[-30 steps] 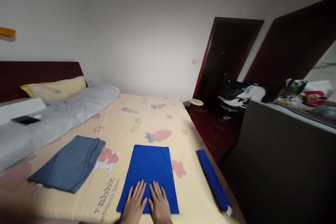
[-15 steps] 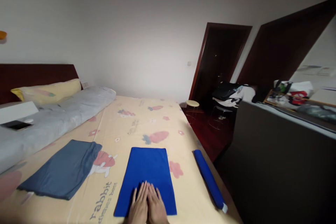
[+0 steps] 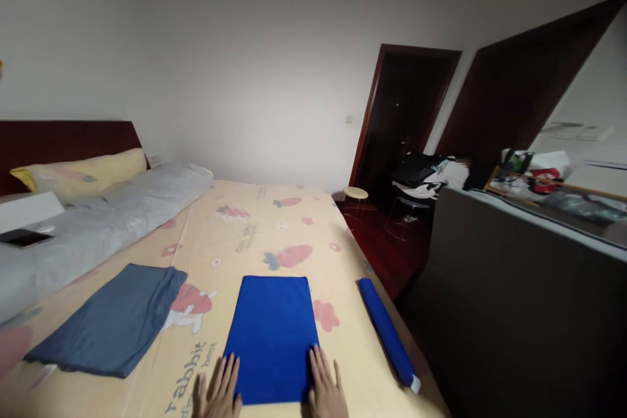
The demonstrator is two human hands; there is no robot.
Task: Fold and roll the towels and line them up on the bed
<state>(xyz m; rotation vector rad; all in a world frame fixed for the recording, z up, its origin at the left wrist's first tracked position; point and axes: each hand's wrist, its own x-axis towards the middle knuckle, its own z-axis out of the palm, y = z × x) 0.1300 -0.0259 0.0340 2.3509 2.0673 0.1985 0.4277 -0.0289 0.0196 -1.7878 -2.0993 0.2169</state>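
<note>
A blue cloth [image 3: 273, 333] lies flat on the bed in a near-rectangle, its short edge toward me. At its near left edge rests my left hand [image 3: 221, 388], palm down with fingers stretched out. My right hand [image 3: 326, 384] lies on the near right edge in the same way, fingers extended. Neither hand grips anything. To the left is a grey-blue cloth [image 3: 110, 320], spread flat with a white tag at its near end. A rolled blue cloth [image 3: 388, 333] lies along the bed's right side, a white tag at its near end.
The bed [image 3: 289, 225] has a cream sheet with carrot and rabbit prints. A grey quilt [image 3: 122, 212], a yellow pillow [image 3: 93, 173] and a phone [image 3: 27, 238] lie at the left. A dark panel [image 3: 509, 300] stands on the right; beyond are a stool [image 3: 355, 193] and a cluttered tabletop.
My hands were side by side on the middle of the near part of the blue cloth. They have moved apart to its left and right edges. The view has shifted slightly.
</note>
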